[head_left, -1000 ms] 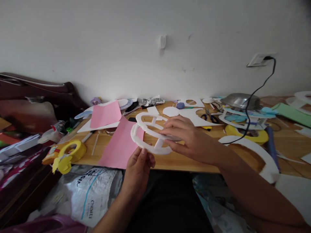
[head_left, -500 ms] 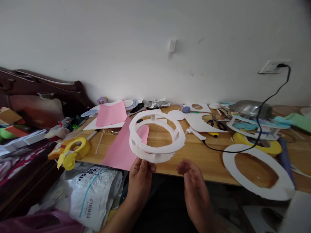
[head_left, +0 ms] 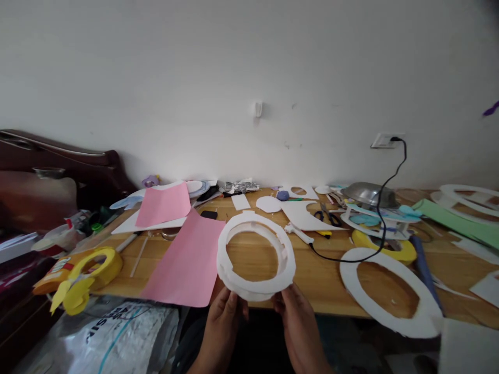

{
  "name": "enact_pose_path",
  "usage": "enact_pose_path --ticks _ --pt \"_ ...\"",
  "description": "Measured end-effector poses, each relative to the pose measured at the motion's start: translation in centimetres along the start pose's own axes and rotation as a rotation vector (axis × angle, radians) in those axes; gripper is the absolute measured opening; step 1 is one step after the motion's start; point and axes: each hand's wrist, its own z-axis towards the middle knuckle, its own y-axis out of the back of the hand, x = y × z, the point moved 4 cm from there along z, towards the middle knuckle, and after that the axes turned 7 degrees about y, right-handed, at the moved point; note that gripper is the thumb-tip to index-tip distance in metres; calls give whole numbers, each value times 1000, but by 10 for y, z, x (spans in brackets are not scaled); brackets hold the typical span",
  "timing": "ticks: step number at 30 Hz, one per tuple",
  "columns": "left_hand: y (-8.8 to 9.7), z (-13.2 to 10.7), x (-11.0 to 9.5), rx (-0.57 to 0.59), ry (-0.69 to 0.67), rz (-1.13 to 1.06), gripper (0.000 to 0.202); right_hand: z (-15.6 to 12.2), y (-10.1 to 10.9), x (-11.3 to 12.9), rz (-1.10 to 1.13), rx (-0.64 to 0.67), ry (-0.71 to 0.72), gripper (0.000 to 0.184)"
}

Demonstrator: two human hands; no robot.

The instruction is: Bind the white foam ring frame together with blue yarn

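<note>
A white double ring [head_left: 288,270], two foam-board-like hoops joined by short spacers, is held tilted above the front edge of the table. My left hand [head_left: 223,322] pinches its lower left rim between thumb and fingers. At the lower right rim, my right hand [head_left: 298,324] grips it too, with the fingertips partly hidden beneath. Left of the ring lies a pink sheet [head_left: 187,265]. Behind it to the right, a white glue gun [head_left: 299,232] with a black cord rests near a cut white sheet [head_left: 302,214].
Right on the wooden table, a large white ring [head_left: 351,265] overhangs the front edge near a yellow tape roll [head_left: 405,250]. Scissors [head_left: 329,215] lie behind. A black cord [head_left: 384,208] runs up to the wall socket [head_left: 385,140]. Left are another yellow tape roll [head_left: 111,267] and a plastic bag [head_left: 128,332].
My right hand has come in from apart and now grips the ring's right side. The ring sits lower in view and is tilted differently. The camera view has shifted up and right.
</note>
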Motion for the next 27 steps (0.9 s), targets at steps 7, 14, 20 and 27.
enact_pose_path --ticks 7,14,20,27 --pt "1 9 17 48 194 124 54 78 10 6 7 -66 -129 33" --pt "-25 -14 3 619 -59 791 38 180 19 -2 -389 190 -200 32" --pt "-37 -26 -4 807 -270 1009 36 257 31 28 -801 209 19 33" --pt "-34 -28 -8 873 -184 999 39 346 37 31 -1118 176 285 37"
